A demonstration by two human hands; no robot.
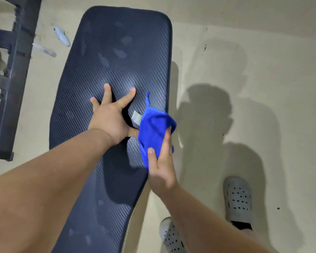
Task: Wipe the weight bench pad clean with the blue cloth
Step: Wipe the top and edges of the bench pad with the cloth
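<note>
A long dark weight bench pad [117, 57] with a ribbed weave runs from the bottom of the view to the top centre. Pale smudges mark its far half and near end. My left hand [111, 115] rests on the pad's middle with fingers spread and straight. The blue cloth [153, 128] hangs bunched just above the pad's right edge. My right hand [161, 165] pinches its lower part between thumb and fingers. A white label shows at the cloth's left side.
A black metal frame [11, 73] stands on the beige floor at the left. Two pale scraps [62, 35] lie on the floor beside the pad's far left. My feet in grey perforated clogs [238, 199] stand at the lower right.
</note>
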